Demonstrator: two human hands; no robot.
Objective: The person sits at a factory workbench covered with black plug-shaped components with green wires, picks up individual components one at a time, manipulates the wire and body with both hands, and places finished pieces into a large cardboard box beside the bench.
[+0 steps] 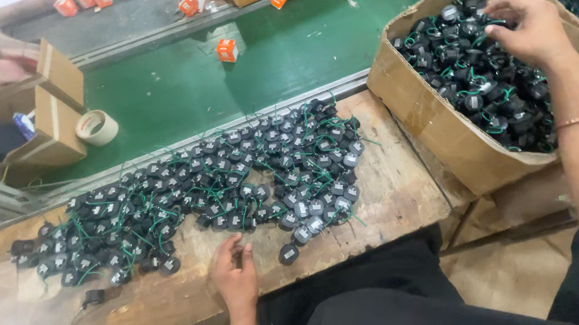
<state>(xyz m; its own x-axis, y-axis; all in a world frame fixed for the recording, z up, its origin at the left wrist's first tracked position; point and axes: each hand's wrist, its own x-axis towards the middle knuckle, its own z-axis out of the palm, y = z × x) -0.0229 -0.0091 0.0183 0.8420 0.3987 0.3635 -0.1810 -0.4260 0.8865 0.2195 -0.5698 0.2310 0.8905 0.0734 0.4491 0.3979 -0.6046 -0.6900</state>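
Left hand [235, 274]: I rest it flat and open on the worktop [396, 201], holding nothing.
Right hand [532, 29]: fingers curled into the box [446, 130], grasp hidden.
Parts [234, 183]: many already spread on worktop; box looks almost full.

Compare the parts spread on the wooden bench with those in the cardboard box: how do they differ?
The bench parts lie in a flat, roughly single layer in loose rows; the box parts are heaped several deep. The bench parts sit on bare wood, while the box parts are held by tilted cardboard walls. The left hand rests flat at the edge of the bench parts; the right hand reaches into the box parts. Both are small round black pieces with green wires.
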